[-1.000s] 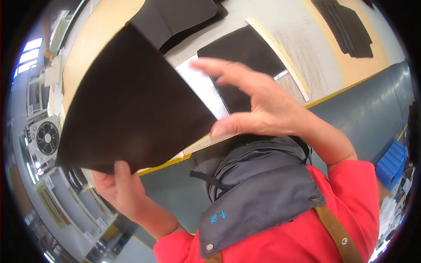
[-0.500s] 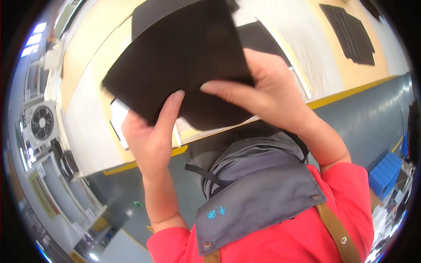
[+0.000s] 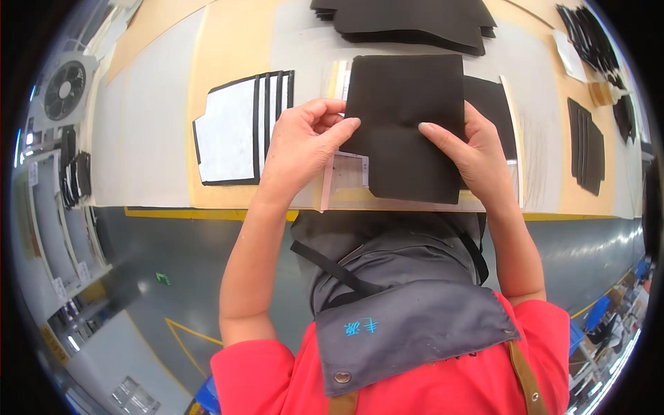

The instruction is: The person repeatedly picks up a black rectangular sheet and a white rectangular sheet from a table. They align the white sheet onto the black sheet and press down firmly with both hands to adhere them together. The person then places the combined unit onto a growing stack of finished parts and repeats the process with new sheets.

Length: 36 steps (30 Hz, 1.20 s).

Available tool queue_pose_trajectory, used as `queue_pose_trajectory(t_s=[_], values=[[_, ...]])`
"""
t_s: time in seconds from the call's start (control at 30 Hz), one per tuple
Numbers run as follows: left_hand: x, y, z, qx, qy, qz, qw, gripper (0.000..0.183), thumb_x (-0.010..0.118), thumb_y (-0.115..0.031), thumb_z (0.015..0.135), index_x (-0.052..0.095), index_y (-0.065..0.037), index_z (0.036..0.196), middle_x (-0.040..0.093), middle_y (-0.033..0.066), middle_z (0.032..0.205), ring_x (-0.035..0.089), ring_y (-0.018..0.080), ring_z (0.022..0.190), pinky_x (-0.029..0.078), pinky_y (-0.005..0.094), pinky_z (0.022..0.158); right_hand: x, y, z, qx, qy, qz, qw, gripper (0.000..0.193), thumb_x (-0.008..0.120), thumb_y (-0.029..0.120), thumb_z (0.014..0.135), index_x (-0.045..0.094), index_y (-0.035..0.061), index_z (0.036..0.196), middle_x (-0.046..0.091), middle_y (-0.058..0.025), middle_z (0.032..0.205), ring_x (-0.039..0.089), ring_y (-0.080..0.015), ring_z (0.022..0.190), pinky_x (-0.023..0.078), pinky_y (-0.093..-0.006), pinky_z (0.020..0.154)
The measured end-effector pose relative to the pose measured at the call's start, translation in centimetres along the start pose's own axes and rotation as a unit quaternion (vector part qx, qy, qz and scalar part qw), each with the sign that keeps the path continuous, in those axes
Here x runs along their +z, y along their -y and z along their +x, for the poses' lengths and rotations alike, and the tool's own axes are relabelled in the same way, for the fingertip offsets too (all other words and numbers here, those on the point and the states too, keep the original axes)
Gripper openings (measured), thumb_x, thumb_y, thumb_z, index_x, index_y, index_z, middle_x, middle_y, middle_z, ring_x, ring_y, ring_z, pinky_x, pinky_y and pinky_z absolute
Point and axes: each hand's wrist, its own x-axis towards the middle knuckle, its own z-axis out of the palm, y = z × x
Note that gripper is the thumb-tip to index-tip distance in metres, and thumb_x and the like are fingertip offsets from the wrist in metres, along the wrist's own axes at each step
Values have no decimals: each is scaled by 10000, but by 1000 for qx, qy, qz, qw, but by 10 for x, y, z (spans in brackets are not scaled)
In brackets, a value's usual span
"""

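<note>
Beige tabletop point(image 3: 235, 90) is stretching out below me as I am pressing a black sheet point(image 3: 408, 124) flat onto a clear template point(image 3: 346, 173) near the table's front edge. My left hand point(image 3: 301, 149) is pinching the sheet's left edge, and my right hand point(image 3: 474, 152) is holding down its right side, fingers spread. I judge the sheet is nearly lined up, not yet released. More black sheets point(image 3: 415, 21) are waiting in a pile beyond, and white pieces with black edges point(image 3: 238, 128) are lying to the left.
</note>
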Motion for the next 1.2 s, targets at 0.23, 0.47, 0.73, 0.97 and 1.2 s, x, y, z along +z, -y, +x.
queue_pose_trajectory(t_s=[0.23,0.47,0.73,0.97,1.2], values=[[2,3,4,9,-1,61,998,405,830,-133,905,716,9,1267,703,-6,869,615,43,740,525,231,723,0,-6,3,16,0,-40,999,351,741,114,992,655,-27,1302,754,-65,1129,697,-113,988,581,-279,887],[5,9,4,71,-29,118,990,429,816,-146,857,722,-17,1254,746,67,831,670,165,695,566,319,718,5,-6,3,19,-3,-50,999,340,753,141,1007,669,-13,1298,732,-44,1153,670,-92,1033,555,-258,914],[6,22,5,184,-105,178,961,420,834,-107,868,732,-66,1273,713,38,939,601,84,654,509,268,624,8,-9,5,-4,-12,-84,996,355,746,120,991,658,-22,1304,751,-64,1119,683,-104,988,567,-271,885],[3,39,-21,317,-178,240,900,277,780,-14,901,777,-70,1173,732,61,1081,644,172,807,530,306,675,8,-6,7,6,-10,-87,996,362,735,109,989,649,-28,1313,753,-67,1103,687,-105,968,571,-267,870],[12,52,-44,373,-127,319,862,292,785,-9,859,789,-64,1146,747,39,1168,631,257,936,549,353,813,7,-7,9,8,-4,-77,997,376,745,110,989,644,-26,1325,754,-66,1113,683,-100,975,573,-270,879]])
